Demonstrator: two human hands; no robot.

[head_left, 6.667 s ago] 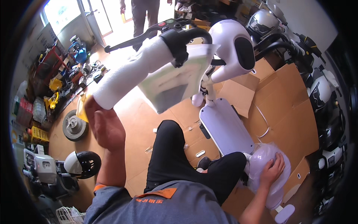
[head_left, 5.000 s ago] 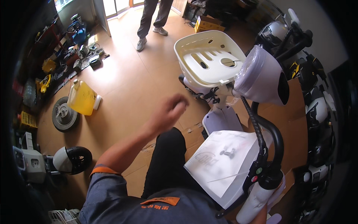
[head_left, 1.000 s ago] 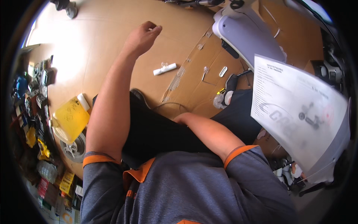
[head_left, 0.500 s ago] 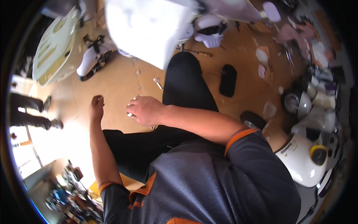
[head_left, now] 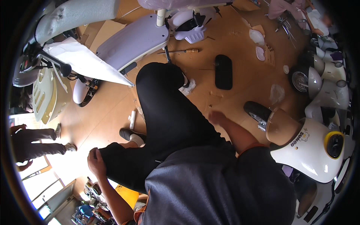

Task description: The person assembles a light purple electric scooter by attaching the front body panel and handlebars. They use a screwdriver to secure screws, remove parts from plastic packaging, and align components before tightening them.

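Note:
My left hand (head_left: 96, 163) rests against the side of my bent left knee, its fingers lying along the black trouser cloth. Nothing shows in it. My right hand (head_left: 218, 118) hangs over the floor just right of my right thigh, blurred by motion; its fingers cannot be made out. In front of my knees stands a scooter with a pale lilac footboard (head_left: 133, 41). A white sheet (head_left: 84, 62) hangs beside that board, its tip close to my right knee. A screwdriver (head_left: 192, 50) with a yellowish handle lies on the floor beyond my right foot.
A black oblong pad (head_left: 224, 72) lies right of my leg. Farther right stands a white scooter (head_left: 307, 150) with a small wheel (head_left: 258, 111). A white tube-like piece (head_left: 132, 120) lies near my left shoe (head_left: 132, 135). Another person's legs (head_left: 41, 138) stand at the left.
My right hand has swung from over my lap to the right of my thigh. My left hand has dropped to my knee. The view has shifted, and the scooter's footboard now shows.

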